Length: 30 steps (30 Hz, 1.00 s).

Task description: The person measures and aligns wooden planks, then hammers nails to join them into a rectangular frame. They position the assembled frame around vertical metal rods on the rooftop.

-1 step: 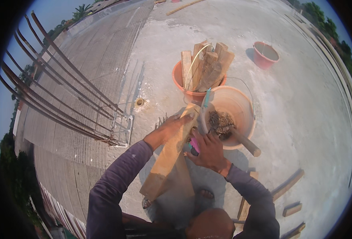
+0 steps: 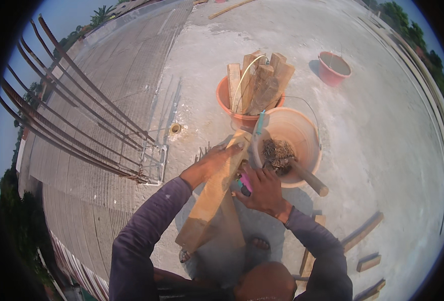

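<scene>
No displacement of note since the earlier frame; both hands and the plank (image 2: 205, 210) hold position. The plank slants at the near left of the pale bucket (image 2: 309, 133). The left hand (image 2: 217, 161) clasps its upper part; the right hand (image 2: 265, 189), on the bucket side, is wrapped around a pink-and-black tool (image 2: 245, 181). Plank judged stiff, moderately heavy, rough; best gripped across its long edges.

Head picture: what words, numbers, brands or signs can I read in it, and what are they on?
None that can be read. The orange tub, the pale bucket, the wooden board and the pink bucket show no readable lettering. The small pink thing in the right hand is too blurred to tell.
</scene>
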Tool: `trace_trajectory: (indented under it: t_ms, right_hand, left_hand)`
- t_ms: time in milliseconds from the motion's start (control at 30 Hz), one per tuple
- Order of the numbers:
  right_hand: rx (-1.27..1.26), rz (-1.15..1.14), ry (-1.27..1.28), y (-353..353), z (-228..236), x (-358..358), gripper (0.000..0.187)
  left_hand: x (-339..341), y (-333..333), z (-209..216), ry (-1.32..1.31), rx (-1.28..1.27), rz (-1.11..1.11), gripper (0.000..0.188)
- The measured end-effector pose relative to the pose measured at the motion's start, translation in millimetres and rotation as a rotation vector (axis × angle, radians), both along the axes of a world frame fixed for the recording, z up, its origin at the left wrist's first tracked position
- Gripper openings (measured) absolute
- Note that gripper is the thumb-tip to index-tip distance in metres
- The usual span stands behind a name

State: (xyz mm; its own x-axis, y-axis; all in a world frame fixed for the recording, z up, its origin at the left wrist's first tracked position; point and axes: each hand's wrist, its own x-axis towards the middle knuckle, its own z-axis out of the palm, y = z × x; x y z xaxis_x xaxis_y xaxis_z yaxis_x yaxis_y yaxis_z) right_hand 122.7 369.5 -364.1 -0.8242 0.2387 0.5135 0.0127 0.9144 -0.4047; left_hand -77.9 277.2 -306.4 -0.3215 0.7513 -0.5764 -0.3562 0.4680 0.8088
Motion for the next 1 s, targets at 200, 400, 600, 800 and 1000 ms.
trace_trajectory:
  t_ms: [200, 400, 600, 800, 1000]
  right_hand:
    - [-0.273, -0.016, -0.206, -7.3, 3.6, 15.4, 0.082]
    - [-0.274, -0.031, -0.4, 3.8, -8.3, 68.0, 0.07]
    - [-0.566, -0.068, -0.859, 24.2, -18.9, 170.7, 0.058]
    - [-0.69, -0.159, -1.127, 16.9, -12.0, 248.2, 0.052]
    - [-0.76, -0.167, -1.162, 4.2, 4.7, 289.2, 0.04]
  left_hand:
    - [-3.3, 4.6, -6.2, 0.179, 0.06, -0.123, 0.059]
    - [-13.1, 1.3, -5.9, 0.046, -0.038, -0.076, 0.067]
    - [-10.2, 8.5, -12.0, 0.017, 0.0, -0.087, 0.073]
    - [-10.8, 5.7, -11.7, -0.005, -0.012, -0.091, 0.07]
    - [-1.4, 5.8, -4.5, 0.12, 0.005, -0.055, 0.071]
